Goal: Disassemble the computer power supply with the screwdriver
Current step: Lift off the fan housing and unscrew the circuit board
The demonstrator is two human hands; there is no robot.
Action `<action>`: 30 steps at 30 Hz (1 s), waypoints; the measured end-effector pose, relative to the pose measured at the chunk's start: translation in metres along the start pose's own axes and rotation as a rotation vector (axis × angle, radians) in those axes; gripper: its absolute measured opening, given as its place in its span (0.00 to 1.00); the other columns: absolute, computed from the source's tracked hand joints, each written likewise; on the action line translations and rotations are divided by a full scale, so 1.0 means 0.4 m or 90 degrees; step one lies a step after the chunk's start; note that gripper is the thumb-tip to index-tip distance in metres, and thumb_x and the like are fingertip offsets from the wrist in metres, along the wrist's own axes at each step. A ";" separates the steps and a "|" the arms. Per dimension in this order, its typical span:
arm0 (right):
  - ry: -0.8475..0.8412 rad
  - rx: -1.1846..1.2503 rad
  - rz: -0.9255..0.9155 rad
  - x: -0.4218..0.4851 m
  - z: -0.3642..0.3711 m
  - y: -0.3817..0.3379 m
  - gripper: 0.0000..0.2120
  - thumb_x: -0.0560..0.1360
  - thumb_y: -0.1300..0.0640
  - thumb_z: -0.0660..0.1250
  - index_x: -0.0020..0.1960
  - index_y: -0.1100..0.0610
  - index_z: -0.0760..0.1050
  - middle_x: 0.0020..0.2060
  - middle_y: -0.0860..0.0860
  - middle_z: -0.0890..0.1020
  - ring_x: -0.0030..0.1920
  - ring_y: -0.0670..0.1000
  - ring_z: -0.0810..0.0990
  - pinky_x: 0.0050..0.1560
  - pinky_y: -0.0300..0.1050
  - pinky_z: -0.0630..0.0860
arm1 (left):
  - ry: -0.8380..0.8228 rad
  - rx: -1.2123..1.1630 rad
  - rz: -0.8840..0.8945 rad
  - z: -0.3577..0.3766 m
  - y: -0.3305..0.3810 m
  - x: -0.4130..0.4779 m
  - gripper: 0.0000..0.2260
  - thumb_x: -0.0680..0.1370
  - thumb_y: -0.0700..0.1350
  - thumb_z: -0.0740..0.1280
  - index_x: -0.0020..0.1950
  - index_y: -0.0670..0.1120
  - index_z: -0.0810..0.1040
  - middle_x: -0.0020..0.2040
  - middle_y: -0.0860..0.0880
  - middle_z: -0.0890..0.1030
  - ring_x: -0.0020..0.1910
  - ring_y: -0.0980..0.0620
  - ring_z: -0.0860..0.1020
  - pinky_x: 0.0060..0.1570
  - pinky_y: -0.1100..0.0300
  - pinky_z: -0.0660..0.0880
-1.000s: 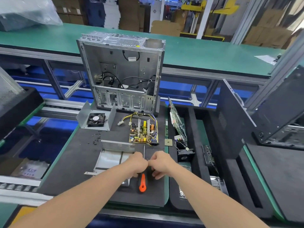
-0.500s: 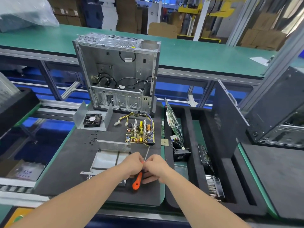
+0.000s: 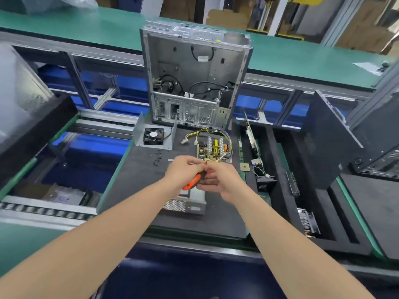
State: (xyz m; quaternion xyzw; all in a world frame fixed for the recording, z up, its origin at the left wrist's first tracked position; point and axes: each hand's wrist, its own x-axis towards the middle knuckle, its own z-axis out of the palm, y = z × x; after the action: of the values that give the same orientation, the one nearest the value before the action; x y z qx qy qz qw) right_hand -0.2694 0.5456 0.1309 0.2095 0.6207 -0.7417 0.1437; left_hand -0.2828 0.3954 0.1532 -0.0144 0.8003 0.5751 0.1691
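Power supply is in pieces at centre frame. Its sheet-metal housing (image 3: pixel 187 206), perforated grille facing the camera, lies on the black foam worktop (image 3: pixel 138 173) just below the hands and is partly hidden by them. The circuit board (image 3: pixel 212 148) with its yellow and black leads lies just above the hands. The fan cover (image 3: pixel 153 135) stands up and to the left. The screwdriver (image 3: pixel 190 184) is off the worktop: left hand (image 3: pixel 183 170) and right hand (image 3: pixel 222 180) are both curled about it, and the orange-and-black handle shows between them. Cannot tell which hand bears the load. The shaft is blurred. Judgement: housing is stiff, light and probably sharp-edged, so take it by the folded side walls. Board is fragile, so hold it by its bare edges, never by heat sinks or wires. Loose screws (image 3: pixel 157 159) are scattered left of the hands. Open computer case (image 3: pixel 194 67) stands upright behind.
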 end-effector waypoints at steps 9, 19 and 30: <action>-0.149 -0.025 -0.017 -0.029 0.411 0.079 0.12 0.69 0.57 0.70 0.48 0.64 0.81 0.40 0.64 0.87 0.43 0.64 0.88 0.43 0.55 0.85 | 0.196 0.016 -0.016 -0.374 -0.159 -0.141 0.03 0.71 0.51 0.75 0.42 0.55 0.88 0.42 0.54 0.88 0.43 0.55 0.85 0.44 0.59 0.83; -0.339 -0.103 0.147 -0.143 0.822 0.387 0.07 0.70 0.59 0.71 0.38 0.61 0.86 0.39 0.62 0.87 0.40 0.60 0.88 0.43 0.50 0.85 | 0.394 0.061 -0.181 -0.649 -0.494 -0.443 0.03 0.72 0.49 0.77 0.40 0.51 0.86 0.37 0.55 0.86 0.37 0.57 0.81 0.35 0.64 0.72; -0.412 -0.234 0.279 -0.243 1.092 0.711 0.09 0.79 0.65 0.69 0.40 0.63 0.78 0.30 0.55 0.83 0.33 0.54 0.86 0.39 0.49 0.85 | 0.482 0.144 -0.328 -0.735 -0.788 -0.744 0.17 0.74 0.37 0.67 0.56 0.54 0.86 0.55 0.52 0.83 0.57 0.53 0.79 0.59 0.65 0.70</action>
State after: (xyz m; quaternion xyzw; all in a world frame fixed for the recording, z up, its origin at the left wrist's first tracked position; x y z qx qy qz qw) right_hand -0.1079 0.0589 -0.0044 0.0636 0.6061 -0.5985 0.5200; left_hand -0.0084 -0.0340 0.0329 -0.4024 0.8338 0.3780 0.0032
